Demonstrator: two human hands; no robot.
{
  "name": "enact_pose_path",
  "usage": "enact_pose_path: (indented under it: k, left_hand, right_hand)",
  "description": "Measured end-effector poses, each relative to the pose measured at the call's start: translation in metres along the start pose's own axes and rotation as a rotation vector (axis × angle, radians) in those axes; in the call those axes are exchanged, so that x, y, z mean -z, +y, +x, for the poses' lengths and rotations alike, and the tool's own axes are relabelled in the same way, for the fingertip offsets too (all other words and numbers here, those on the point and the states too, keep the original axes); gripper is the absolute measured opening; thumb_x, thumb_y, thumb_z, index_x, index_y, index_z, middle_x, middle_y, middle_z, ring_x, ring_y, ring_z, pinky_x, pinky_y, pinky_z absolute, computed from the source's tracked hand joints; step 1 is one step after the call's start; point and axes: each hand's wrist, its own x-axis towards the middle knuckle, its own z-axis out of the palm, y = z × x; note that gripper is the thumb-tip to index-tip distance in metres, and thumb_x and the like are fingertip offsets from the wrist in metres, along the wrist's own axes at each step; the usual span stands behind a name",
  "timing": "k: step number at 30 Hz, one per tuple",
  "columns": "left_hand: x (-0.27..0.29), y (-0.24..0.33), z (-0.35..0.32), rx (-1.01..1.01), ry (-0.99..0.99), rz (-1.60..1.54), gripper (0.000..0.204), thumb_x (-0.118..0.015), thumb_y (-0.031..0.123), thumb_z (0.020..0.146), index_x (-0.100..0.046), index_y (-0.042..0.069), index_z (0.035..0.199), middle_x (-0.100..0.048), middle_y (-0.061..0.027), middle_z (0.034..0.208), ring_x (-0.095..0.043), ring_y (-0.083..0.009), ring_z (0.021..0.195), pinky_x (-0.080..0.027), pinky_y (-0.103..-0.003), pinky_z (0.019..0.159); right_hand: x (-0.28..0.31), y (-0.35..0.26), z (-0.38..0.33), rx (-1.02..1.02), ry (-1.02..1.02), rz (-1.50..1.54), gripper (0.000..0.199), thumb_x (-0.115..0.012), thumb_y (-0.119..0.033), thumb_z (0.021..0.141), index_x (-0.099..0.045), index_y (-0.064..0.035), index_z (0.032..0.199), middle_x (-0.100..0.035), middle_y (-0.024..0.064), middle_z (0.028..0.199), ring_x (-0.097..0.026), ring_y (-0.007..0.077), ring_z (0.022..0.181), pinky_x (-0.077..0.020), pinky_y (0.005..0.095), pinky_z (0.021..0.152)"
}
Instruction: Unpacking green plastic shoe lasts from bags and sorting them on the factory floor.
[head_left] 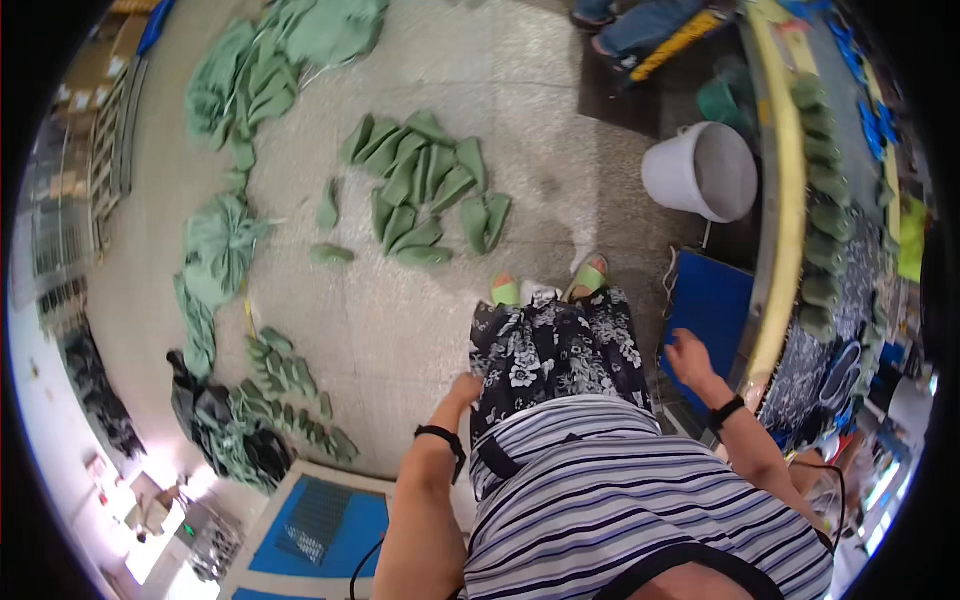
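My left hand [467, 388] hangs beside my dark flowered trousers; its fingers are mostly hidden from above. On the other side, my right hand [692, 362] is over a blue panel [708, 300], fingers curled in loosely with nothing seen in them. Both hands are apart from the green goods. On the floor ahead lies a loose pile of green, curved, shoe-shaped pieces [405, 175]. A few single ones, such as a green piece [328, 205], lie left of it.
Green sacks [215, 245] lie at the left, beside more scattered green pieces [280, 365]. A white bucket [680, 170] stands ahead right, near another person's legs [650, 30]. Along the right runs a yellow-edged line [783, 200] carrying a row of green pieces [825, 215].
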Motion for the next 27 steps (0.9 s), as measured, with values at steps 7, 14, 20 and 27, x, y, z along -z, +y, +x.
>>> enact_pose_path:
  k: [7,14,20,27]
  left_hand:
    - [0.044,0.036,-0.036,0.308,0.391,-1.375,0.011,-0.054,0.008,0.085,-0.061,-0.001,0.085,-0.061,-0.0034,0.073,-0.054,-0.0128,0.069,-0.044,-0.030,0.062]
    - [0.116,0.112,-0.091,-0.257,0.144,-1.242,0.018,-0.055,0.020,0.090,-0.058,0.003,0.084,-0.053,0.0056,0.070,-0.045,-0.0074,0.065,-0.039,-0.027,0.057]
    - [0.047,0.045,-0.086,-0.365,-0.047,-0.635,0.021,-0.050,0.020,0.087,-0.055,0.001,0.080,-0.056,-0.0201,0.071,-0.056,-0.0349,0.069,-0.044,-0.042,0.064]
    - [0.141,-0.135,-0.126,-0.538,-0.481,-0.259,0.029,-0.049,0.025,0.089,-0.060,-0.001,0.088,-0.061,-0.0262,0.087,-0.061,-0.0388,0.082,-0.049,-0.042,0.068]
  right_hand:
    - [-0.112,-0.097,0.073,0.333,-0.716,-0.346,0.035,-0.060,-0.026,0.080,-0.056,-0.0035,0.107,-0.057,0.0233,0.107,-0.056,0.0399,0.099,-0.0459,0.0445,0.084]
    - [-0.138,-0.165,0.122,0.215,-0.747,-0.405,0.035,-0.062,-0.033,0.080,-0.061,-0.0035,0.100,-0.058,0.0213,0.109,-0.057,0.0378,0.102,-0.0465,0.0447,0.084]
    - [-0.122,-0.322,0.111,0.352,-0.889,0.325,0.025,-0.060,-0.022,0.077,-0.063,0.0005,0.088,-0.062,0.0198,0.075,-0.059,0.0286,0.065,-0.0454,0.0433,0.063]
    - [-0.341,-0.421,0.005,0.502,-1.569,0.021,0.028,-0.055,-0.017,0.075,-0.061,0.0090,0.083,-0.062,0.0283,0.082,-0.063,0.0354,0.074,-0.0480,0.0417,0.066]
